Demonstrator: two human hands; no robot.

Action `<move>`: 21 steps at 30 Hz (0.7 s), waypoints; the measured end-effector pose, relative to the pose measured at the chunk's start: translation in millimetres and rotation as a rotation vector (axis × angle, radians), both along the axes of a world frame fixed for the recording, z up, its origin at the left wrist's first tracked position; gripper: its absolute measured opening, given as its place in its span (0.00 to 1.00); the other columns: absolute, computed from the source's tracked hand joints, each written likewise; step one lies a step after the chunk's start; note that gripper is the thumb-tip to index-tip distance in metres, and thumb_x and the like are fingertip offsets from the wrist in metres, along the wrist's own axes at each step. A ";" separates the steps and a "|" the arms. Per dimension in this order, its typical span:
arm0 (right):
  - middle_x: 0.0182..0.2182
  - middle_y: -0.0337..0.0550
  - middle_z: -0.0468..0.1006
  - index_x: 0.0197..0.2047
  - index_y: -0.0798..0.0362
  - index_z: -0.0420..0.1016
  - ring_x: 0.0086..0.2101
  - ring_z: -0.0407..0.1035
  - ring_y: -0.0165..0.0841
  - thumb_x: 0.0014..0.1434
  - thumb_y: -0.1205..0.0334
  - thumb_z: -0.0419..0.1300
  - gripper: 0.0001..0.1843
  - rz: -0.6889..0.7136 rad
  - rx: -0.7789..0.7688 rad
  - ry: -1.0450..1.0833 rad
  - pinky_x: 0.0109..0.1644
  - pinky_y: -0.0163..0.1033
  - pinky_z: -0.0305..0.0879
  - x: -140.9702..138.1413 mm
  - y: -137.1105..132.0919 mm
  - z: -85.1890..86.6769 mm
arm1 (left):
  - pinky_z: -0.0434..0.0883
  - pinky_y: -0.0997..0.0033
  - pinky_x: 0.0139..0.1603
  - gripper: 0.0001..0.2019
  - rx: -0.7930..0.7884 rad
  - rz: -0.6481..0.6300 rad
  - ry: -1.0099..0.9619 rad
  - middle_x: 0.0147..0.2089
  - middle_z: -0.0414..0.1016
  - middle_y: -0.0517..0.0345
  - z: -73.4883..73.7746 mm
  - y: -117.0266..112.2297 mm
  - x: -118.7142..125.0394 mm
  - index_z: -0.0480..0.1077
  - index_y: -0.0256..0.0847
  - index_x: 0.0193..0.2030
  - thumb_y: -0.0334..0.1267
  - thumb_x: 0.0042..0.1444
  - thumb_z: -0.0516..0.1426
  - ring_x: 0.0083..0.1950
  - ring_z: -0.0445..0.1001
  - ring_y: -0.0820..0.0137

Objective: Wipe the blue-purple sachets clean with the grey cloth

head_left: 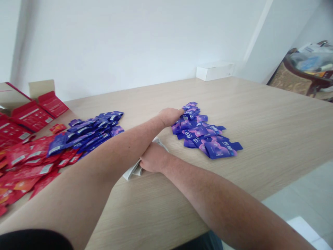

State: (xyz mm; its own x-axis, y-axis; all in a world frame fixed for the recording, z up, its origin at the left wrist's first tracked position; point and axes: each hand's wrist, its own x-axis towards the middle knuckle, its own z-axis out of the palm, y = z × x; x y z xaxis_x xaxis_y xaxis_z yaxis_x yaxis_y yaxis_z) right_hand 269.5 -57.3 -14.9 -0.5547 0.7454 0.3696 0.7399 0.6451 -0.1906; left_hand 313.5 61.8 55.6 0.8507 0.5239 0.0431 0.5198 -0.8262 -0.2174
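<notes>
Reference landmark: the small sachet pile [205, 133], a loose spread of purple sachets lying flat on the surface [273, 118]; all positions below are given against it.

Left hand [170, 116]: extended to the far-left corner of the small sachet pile, back of the hand upward, fingertips touching the outermost sachets; the fingers are hidden behind the hand, so it cannot be told whether the grip is closed on a sachet or merely laid on the pile. Working at the pile's edge probably allows loose sachets to be taken or squared off without disturbing the rest.

Right hand [153, 161]: nearer the person than the pile and to its left, tucked beneath the left forearm; the grip is curled closed over a white folded item [132, 171], which shows on both sides of the hand and rests on the surface; its material cannot be told. The hold appears to keep the item steady and ready to hand.

Well to the left of the pile: a large sachet heap [88, 133] of the same blue-purple colour; further left, red sachets [26, 163] and open red cartons [33, 114]; the colours lie in separate groups, which suggests sorting by kind. Behind the pile, at the wall: a white box [214, 72]. Far right of the pile, off the surface: a chair [299, 78].
</notes>
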 end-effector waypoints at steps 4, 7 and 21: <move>0.46 0.51 0.75 0.46 0.53 0.75 0.46 0.68 0.44 0.55 0.65 0.58 0.14 -0.006 -0.030 -0.008 0.51 0.49 0.64 0.4 -0.1 2.7 | 0.67 0.69 0.42 0.14 -0.003 0.065 -0.197 0.45 0.78 0.53 19.9 -14.3 -45.8 0.66 0.44 0.53 0.43 0.64 0.50 0.46 0.76 0.63; 0.43 0.48 0.74 0.47 0.50 0.75 0.44 0.66 0.43 0.55 0.65 0.59 0.15 -0.027 -0.051 0.000 0.51 0.49 0.63 0.3 0.7 1.8 | 0.68 0.69 0.43 0.14 -0.008 0.093 -0.409 0.44 0.78 0.55 30.5 -34.0 -101.0 0.66 0.44 0.53 0.42 0.63 0.50 0.45 0.76 0.65; 0.43 0.48 0.73 0.48 0.51 0.77 0.47 0.63 0.38 0.56 0.72 0.57 0.17 -0.158 -0.090 0.070 0.56 0.42 0.57 2.2 10.7 -5.5 | 0.60 0.62 0.67 0.17 -0.328 -0.165 -0.249 0.60 0.73 0.62 -23.5 -150.9 -278.9 0.71 0.54 0.54 0.37 0.67 0.45 0.63 0.66 0.69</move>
State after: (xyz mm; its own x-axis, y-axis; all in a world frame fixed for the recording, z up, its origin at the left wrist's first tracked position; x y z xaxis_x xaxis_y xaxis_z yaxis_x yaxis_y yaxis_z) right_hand 271.7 -46.6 -20.4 -0.4034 0.8529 0.3312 0.8134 0.5001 -0.2971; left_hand 34.6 -89.1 32.1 0.9087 0.4022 0.1115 0.3786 -0.9069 0.1850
